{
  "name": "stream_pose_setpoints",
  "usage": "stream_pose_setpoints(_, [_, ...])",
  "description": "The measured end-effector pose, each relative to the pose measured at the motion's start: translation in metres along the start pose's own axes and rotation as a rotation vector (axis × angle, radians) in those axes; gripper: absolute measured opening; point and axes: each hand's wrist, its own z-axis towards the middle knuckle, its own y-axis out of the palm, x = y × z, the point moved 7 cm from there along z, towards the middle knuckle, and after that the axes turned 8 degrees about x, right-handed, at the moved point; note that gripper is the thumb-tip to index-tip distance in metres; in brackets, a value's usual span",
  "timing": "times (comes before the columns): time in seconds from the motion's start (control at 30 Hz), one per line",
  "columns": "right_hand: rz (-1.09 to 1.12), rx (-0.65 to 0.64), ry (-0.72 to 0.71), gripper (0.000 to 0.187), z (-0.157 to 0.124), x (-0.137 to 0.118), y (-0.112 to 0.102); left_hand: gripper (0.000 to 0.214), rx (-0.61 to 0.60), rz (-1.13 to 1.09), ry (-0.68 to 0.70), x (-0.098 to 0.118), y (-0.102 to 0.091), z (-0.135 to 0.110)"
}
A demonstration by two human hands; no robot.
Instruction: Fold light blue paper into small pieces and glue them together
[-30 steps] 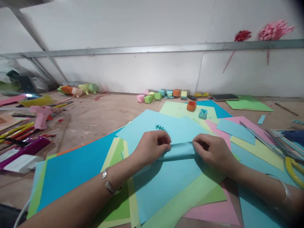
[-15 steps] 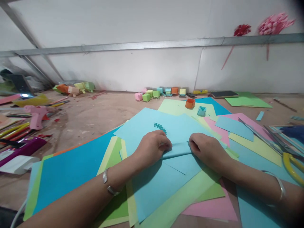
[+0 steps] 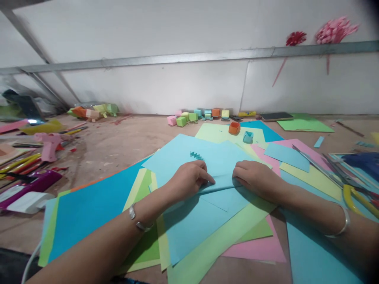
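A folded light-blue paper strip (image 3: 223, 182) lies between my hands, on top of larger light-blue sheets (image 3: 192, 228). My left hand (image 3: 189, 179) is closed at the strip's left end, its index finger reaching along the fold and the other fingers curled under. At the right end, my right hand (image 3: 251, 175) is closed with its fingertips pressing down on the same strip; its thumb is mostly hidden. Just beyond my left hand is a small zigzag-folded teal paper piece (image 3: 196, 156).
Scissors with yellow handles (image 3: 353, 199) lie at the right. An orange paper box (image 3: 234, 127) and a light-blue one (image 3: 248, 137) stand behind the sheets. On the left are a pink glue gun (image 3: 49, 146) and a purple tool (image 3: 35, 189). Several paper cubes (image 3: 193, 116) line the wall.
My left index finger has stretched out along the fold. The right fingers have flattened onto the strip and shifted slightly left. The view has turned a little to the right.
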Motion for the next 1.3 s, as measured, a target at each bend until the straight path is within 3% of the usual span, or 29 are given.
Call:
stream_pose_setpoints(0.17, [-0.162,0.013,-0.213,0.028,-0.002,-0.009,-0.007,0.03,0.036,0.035,0.042,0.005,0.001,0.0])
stream_pose_setpoints(0.3, [-0.206,-0.08,-0.25,0.022,-0.002,-0.016,-0.007,0.03,-0.013,0.131,0.191,0.024,0.002,0.002])
stream_pose_setpoints(0.43, [-0.174,-0.131,-0.193,0.024,-0.001,-0.013,-0.006,0.03,-0.217,0.188,0.263,0.038,0.007,0.007])
stream_pose_setpoints(0.67, [0.096,-0.184,-0.087,0.027,-0.002,0.003,-0.006,0.078,-0.388,0.512,0.294,0.048,0.021,0.011])
stream_pose_setpoints(0.83, [0.148,-0.263,-0.012,0.029,-0.004,0.005,-0.008,0.074,-0.372,0.615,0.347,0.051,0.026,0.002])
stream_pose_setpoints(1.07, [0.457,-0.091,0.276,0.012,0.003,0.024,-0.006,0.07,-0.368,0.655,0.316,0.054,0.03,-0.001])
stream_pose_setpoints(1.17, [0.485,-0.139,0.35,0.005,0.004,0.03,0.0,0.063,-0.356,0.662,0.301,0.054,0.031,0.0])
stream_pose_setpoints(1.3, [0.537,-0.166,0.376,0.009,0.004,0.031,0.0,0.066,-0.357,0.655,0.312,0.054,0.032,-0.001])
